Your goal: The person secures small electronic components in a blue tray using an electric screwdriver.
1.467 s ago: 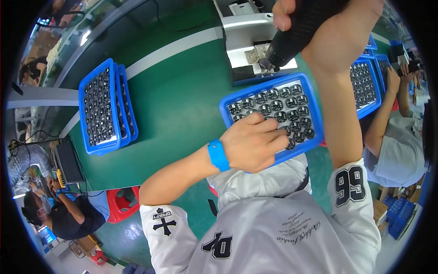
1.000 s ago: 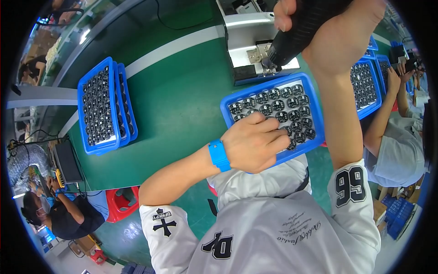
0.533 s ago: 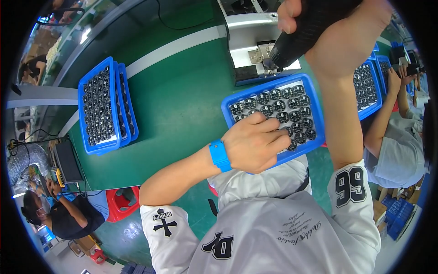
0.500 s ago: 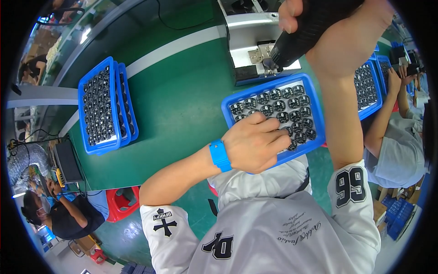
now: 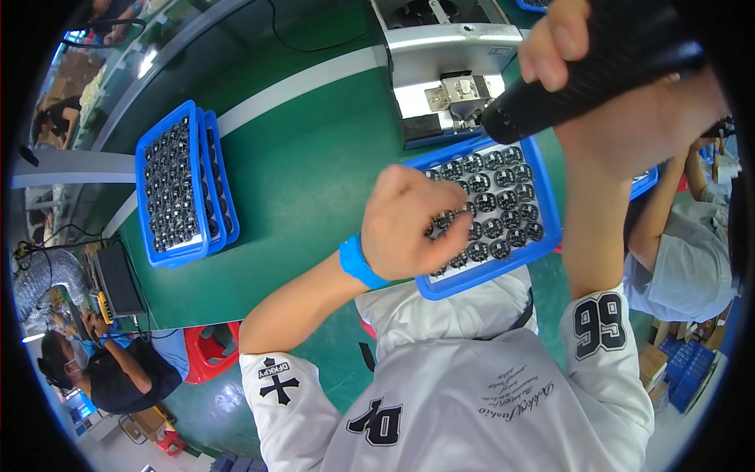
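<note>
My right hand [image 5: 629, 118] is wrapped round a black electric screwdriver [image 5: 582, 86]. The tool's tapered nose points left, over the far edge of a blue tray [image 5: 546, 228] and just beside a silver screw feeder [image 5: 444, 47]. Rows of round, black, shiny parts [image 5: 485, 202] sit on the tray's white insert. My left hand [image 5: 405, 228], with a blue wrist strap [image 5: 360, 263], is over the tray's left side. Its thumb and forefinger curl together above the parts. Whatever may be between its fingertips is blurred and hidden.
Stacked blue trays [image 5: 173, 189] of similar parts stand at the left of the green table [image 5: 299, 173]. A red stool [image 5: 212, 352] is by the table's near left edge. One person [image 5: 118, 366] sits at the left, another [image 5: 684, 244] works close by on the right.
The screwdriver has moved right and toward me, away from the feeder's metal block. My left hand has shifted left, its fingers curling, uncovering parts at the tray's near side.
</note>
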{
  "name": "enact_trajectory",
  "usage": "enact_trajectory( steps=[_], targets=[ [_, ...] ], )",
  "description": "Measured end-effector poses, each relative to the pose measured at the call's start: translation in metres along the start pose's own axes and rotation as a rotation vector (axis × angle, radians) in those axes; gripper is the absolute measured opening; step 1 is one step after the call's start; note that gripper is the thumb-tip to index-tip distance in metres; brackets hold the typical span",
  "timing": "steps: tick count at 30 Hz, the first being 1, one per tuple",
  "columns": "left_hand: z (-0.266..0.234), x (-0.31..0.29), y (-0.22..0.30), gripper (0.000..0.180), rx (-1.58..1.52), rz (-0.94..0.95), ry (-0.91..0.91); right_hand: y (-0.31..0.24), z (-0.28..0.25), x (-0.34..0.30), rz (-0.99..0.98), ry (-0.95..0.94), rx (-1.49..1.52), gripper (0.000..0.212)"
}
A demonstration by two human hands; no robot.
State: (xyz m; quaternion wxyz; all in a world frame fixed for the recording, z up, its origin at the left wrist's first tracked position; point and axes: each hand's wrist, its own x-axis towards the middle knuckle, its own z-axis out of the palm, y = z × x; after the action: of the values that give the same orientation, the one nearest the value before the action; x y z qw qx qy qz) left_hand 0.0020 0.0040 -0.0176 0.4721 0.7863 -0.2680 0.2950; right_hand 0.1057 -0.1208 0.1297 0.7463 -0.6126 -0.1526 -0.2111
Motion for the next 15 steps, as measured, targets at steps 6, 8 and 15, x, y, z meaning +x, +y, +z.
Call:
enact_trajectory(
  steps=[6, 8, 15],
  targets=[
    [-0.006, 0.013, 0.001, 0.041, 0.046, -0.143, 0.064, -0.005, -0.004, -0.003, 0.067, 0.031, 0.052, 0.093],
    [-0.003, 0.015, 0.001, 0.036, 0.055, -0.091, 0.058, -0.009, -0.007, -0.003, 0.085, 0.046, 0.068, 0.093],
    [-0.006, 0.013, 0.0, 0.022, 0.077, -0.004, 0.013, -0.021, -0.009, -0.008, 0.145, 0.082, 0.135, 0.094]
  ],
)
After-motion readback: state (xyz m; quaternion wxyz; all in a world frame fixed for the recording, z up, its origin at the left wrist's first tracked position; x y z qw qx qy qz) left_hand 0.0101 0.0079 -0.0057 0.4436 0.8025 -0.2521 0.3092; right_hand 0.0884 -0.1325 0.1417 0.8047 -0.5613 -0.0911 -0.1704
